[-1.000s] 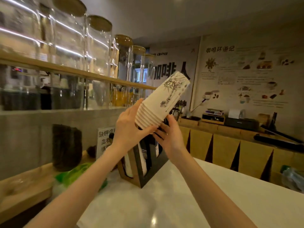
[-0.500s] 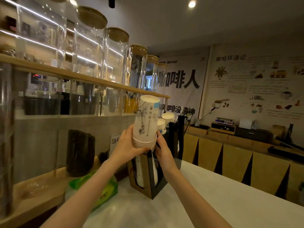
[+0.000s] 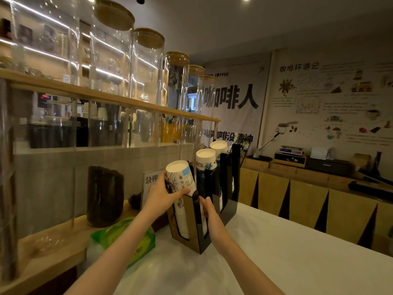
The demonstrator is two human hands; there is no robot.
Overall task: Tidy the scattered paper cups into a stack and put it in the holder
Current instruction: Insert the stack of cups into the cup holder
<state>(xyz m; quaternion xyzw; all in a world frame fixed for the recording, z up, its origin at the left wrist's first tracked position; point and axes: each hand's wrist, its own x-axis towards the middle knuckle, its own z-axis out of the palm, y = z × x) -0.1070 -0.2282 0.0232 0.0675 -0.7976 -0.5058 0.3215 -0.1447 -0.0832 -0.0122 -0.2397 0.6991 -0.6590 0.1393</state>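
Note:
A stack of white paper cups (image 3: 180, 177) with black drawings stands upside down in the nearest slot of the black-and-wood cup holder (image 3: 196, 241). Its upper part sticks out above the slot, and lower cup rims show through the front cut-out. My left hand (image 3: 163, 196) is wrapped around the stack just above the holder's top edge. My right hand (image 3: 209, 209) rests against the holder's right front wall, fingers pointing up beside the stack. Two more cup stacks (image 3: 205, 159) fill the slots behind.
A green packet (image 3: 125, 237) lies left of the holder on the white counter (image 3: 276, 262). A dark jar (image 3: 105, 196) and a small sign (image 3: 152, 179) stand on the wooden ledge behind. Tall glass jars line the shelf above. Wood-panelled counter at the right.
The stack has gone from tilted in the air to upright, then down into the nearest slot. Both hands came down with it; my right hand now lies on the holder.

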